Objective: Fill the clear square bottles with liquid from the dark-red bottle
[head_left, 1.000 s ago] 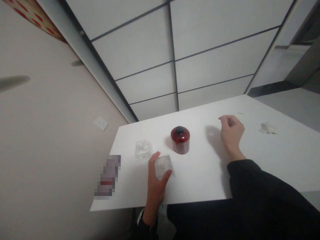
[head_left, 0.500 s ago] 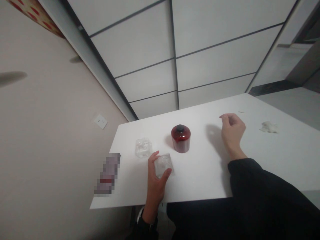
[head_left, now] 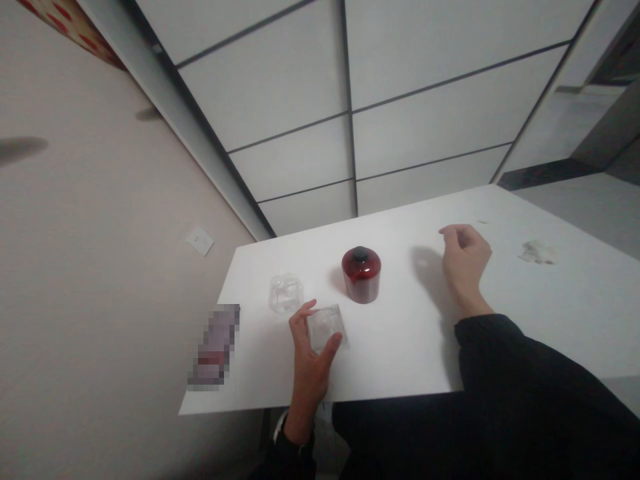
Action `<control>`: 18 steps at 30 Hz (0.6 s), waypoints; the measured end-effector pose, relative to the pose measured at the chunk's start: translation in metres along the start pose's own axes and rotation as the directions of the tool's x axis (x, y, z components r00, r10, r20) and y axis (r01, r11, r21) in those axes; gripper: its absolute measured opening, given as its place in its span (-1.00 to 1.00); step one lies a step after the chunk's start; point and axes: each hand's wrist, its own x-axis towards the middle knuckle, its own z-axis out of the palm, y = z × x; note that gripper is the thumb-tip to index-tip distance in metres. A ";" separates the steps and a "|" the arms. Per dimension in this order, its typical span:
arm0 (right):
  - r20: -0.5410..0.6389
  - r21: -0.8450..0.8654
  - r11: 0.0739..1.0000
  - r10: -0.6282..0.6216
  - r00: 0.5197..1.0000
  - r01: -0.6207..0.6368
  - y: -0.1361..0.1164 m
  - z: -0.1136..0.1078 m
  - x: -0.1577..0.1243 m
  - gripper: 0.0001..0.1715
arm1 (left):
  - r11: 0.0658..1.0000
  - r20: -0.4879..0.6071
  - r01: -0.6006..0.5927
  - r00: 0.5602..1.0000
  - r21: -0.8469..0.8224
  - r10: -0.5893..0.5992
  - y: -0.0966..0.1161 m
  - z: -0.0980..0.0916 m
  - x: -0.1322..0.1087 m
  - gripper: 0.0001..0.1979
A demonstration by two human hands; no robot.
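My left hand (head_left: 311, 357) is curved around a clear square block-like container (head_left: 326, 327), with the thumb along its near right side and the fingers at its left. Just behind lies a second clear, faceted piece (head_left: 286, 293). A dark red, round-shouldered bottle (head_left: 361, 277) with a black cap stands upright beyond the container, touched by neither hand. Over the right part of the table, my right hand (head_left: 466, 263) is raised with its fingers curled together and the thumb side up. Whatever may be inside those fingers is hidden.
The white table (head_left: 395, 360) meets the wall side at the left, where a pixelated flat object (head_left: 215, 347) lies near the edge. A crumpled whitish scrap (head_left: 537, 253) is at the right, with a thin sliver (head_left: 482, 221) behind. White panelled doors (head_left: 300, 173) stand behind the table.
The fingers of my left hand have shifted slightly left around the clear container. My right hand keeps its curled pose, and the bottle has not moved on the table.
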 end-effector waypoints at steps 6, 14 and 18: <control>0.007 0.004 1.000 0.004 1.000 -0.004 -0.001 0.000 0.000 -0.74 | 0.996 0.112 0.002 0.994 0.086 -0.012 0.003 -0.004 0.001 -0.55; 0.011 0.007 1.000 0.012 1.000 -0.012 -0.002 -0.001 0.001 -0.79 | 0.999 0.057 0.032 0.998 0.033 -0.034 0.006 -0.002 0.001 -0.62; 0.010 -0.001 1.000 0.011 1.000 -0.011 -0.003 -0.001 0.000 -0.78 | 0.997 0.062 0.002 0.998 0.083 -0.008 0.008 -0.002 0.002 -0.59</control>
